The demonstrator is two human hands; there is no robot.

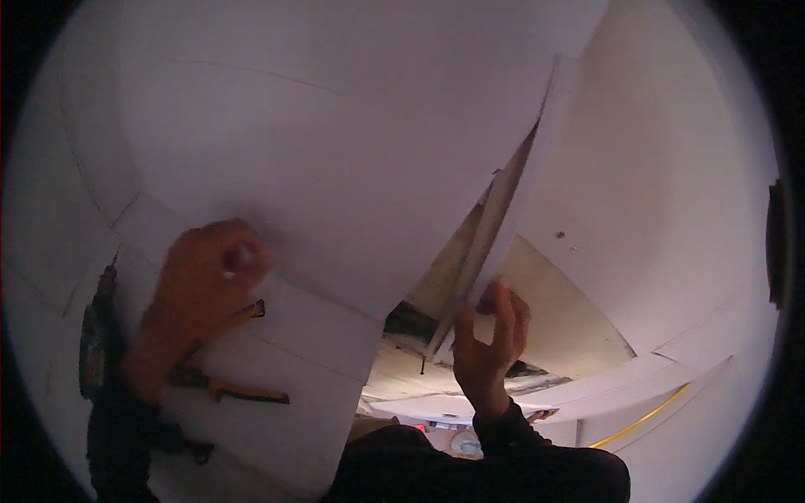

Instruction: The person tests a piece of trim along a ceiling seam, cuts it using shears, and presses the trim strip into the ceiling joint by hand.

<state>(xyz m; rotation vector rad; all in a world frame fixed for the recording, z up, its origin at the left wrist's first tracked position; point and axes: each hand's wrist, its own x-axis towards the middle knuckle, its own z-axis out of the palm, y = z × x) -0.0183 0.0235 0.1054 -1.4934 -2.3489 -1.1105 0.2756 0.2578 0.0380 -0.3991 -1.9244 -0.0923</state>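
My left hand (205,272) is raised over the white panel on the left, its thumb and fingers curled into a ring. It is slightly blurred, and anything small in the pinch cannot be made out. Under that wrist lies a hand tool with two orange-and-black handles (251,394), its head partly covered by my arm. Beside my left forearm rests a dark power drill (96,344), its bit pointing away from me. Nearer the middle, my right hand (490,339) has its thumb and fingers on either side of the lower end of a long white strip (503,230).
A large white panel (319,159) spreads across the left and far side. Along the strip, a narrow gap shows a pale surface and dark patches (411,325). Another white panel (646,184) lies right. A yellow strip (641,415) is at lower right, and my dark-clothed leg (503,474) below.
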